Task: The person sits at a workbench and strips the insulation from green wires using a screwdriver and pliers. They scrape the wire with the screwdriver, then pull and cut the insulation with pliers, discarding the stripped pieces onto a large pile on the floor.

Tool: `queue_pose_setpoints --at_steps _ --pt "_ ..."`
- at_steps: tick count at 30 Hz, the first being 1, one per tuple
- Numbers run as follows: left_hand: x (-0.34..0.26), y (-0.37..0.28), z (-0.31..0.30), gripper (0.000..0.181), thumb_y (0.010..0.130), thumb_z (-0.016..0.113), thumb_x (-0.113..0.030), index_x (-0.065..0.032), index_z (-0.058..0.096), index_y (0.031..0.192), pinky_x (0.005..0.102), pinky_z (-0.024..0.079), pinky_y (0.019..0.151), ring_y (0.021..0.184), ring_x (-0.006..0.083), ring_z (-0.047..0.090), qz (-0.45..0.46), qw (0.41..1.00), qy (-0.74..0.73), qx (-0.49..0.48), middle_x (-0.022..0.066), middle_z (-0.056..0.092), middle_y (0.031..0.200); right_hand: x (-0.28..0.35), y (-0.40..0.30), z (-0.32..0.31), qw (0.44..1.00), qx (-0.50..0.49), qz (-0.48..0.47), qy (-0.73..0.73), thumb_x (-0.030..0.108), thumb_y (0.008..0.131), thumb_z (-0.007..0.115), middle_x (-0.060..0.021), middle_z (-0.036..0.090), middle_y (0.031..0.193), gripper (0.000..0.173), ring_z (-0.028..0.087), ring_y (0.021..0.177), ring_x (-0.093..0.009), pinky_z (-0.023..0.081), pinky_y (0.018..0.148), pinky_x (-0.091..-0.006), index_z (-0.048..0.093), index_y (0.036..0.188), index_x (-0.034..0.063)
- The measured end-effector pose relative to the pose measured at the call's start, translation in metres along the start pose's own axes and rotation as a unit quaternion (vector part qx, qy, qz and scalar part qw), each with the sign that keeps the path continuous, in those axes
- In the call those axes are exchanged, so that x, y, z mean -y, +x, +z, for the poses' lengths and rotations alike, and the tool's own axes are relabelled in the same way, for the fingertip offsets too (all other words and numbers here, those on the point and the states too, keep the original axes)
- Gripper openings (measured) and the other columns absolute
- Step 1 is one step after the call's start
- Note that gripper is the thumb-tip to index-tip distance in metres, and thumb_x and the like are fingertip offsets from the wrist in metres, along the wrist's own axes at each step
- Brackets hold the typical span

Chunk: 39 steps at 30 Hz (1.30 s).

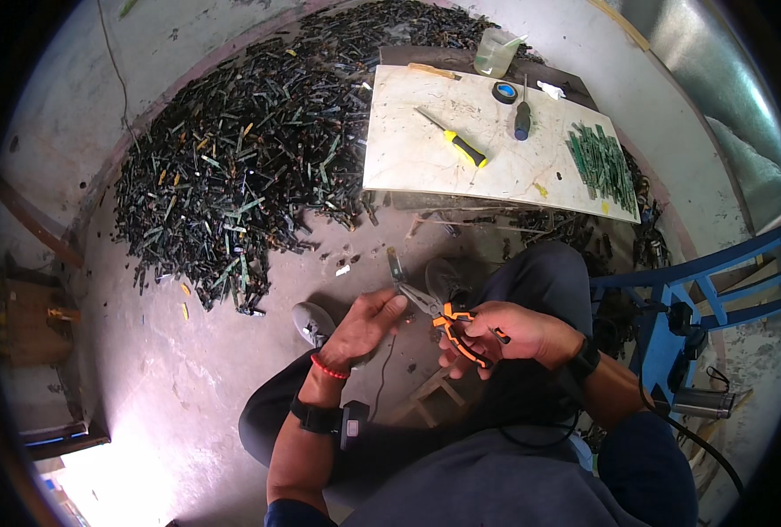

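Between the thumb and fingers of my left hand (369, 321) is a narrow dark electronic strip (396, 265), apparently a small circuit board, pointing away from me. My right hand (506, 332) grips long-nose pliers (458, 329) with orange and black handles. The jaws reach the near end of the strip, close to my left thumb; whether they bite on it is too small to tell. Both hands are above the floor, between my knees.
A white board table (423, 155) carries a yellow-handled tool (463, 147), a dark screwdriver (522, 122), tape (504, 92) and green circuit strips (602, 168). Behind stands a plastic beaker (496, 53). A large heap of dark strips (232, 165) covers the floor leftward; a blue chair (680, 290) stands right.
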<state>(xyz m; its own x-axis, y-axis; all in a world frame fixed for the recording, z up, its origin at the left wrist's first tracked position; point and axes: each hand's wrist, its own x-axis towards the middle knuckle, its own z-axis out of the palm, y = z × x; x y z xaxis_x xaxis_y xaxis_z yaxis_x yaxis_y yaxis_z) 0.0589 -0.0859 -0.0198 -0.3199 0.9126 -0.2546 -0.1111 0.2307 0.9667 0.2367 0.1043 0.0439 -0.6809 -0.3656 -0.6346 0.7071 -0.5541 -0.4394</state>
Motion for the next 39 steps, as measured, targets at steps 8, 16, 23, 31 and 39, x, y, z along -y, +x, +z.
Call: queue_pose_setpoints --at_steps 8,16,23,31,39 --pt "0.011 0.002 0.000 0.031 0.101 0.048 -0.023 0.0023 0.058 0.085 0.0301 0.043 0.057 0.060 0.0114 0.051 0.021 0.999 0.046 -0.012 0.0045 0.053 0.063 -0.020 0.014 0.003 0.996 -0.023 0.019 0.081 0.022 0.096 0.049 -0.0120 0.065 0.091 0.031 0.064 0.071 -0.020 0.051 0.056 -0.0297 0.057 0.115 -0.0016" --pt "0.007 0.001 -0.001 0.035 0.100 0.050 -0.029 0.0022 0.058 0.087 0.0316 0.043 0.057 0.061 0.0133 0.052 0.003 0.998 0.059 -0.005 0.0061 0.051 0.063 -0.013 0.012 0.017 0.988 -0.123 -0.030 -0.084 0.021 0.094 0.054 -0.0039 0.056 0.072 0.021 0.053 0.055 -0.012 0.041 0.047 -0.0266 0.059 0.097 0.0006" --pt "0.001 -0.001 -0.011 0.062 0.097 0.044 -0.058 0.0000 0.061 0.110 0.0283 0.047 0.069 0.071 0.0149 0.059 -0.038 0.998 -0.019 -0.044 0.0072 0.063 0.092 -0.021 0.017 0.008 0.760 -0.292 -0.228 -0.534 0.018 0.088 0.057 -0.0160 0.062 0.072 0.021 0.061 0.061 -0.035 0.046 0.055 -0.0410 0.056 0.086 -0.0028" --pt "0.013 -0.001 -0.021 0.071 0.096 0.039 -0.064 0.0024 0.063 0.104 0.0293 0.048 0.070 0.074 0.0150 0.059 -0.086 0.985 -0.119 -0.087 0.0077 0.064 0.089 -0.011 0.014 0.002 0.527 -0.372 -0.155 -0.748 0.020 0.080 0.067 -0.0197 0.061 0.086 0.032 0.064 0.075 -0.037 0.052 0.066 -0.0451 0.052 0.099 -0.0017" --pt "0.019 0.006 -0.011 0.050 0.101 0.047 -0.044 0.0024 0.064 0.097 0.0275 0.048 0.067 0.068 0.0127 0.058 -0.078 0.997 -0.010 -0.023 0.0059 0.065 0.081 -0.021 0.026 -0.001 0.478 -0.353 -0.194 -0.781 0.016 0.079 0.064 -0.0191 0.062 0.084 0.027 0.064 0.071 -0.034 0.054 0.063 -0.0425 0.056 0.096 -0.0021"
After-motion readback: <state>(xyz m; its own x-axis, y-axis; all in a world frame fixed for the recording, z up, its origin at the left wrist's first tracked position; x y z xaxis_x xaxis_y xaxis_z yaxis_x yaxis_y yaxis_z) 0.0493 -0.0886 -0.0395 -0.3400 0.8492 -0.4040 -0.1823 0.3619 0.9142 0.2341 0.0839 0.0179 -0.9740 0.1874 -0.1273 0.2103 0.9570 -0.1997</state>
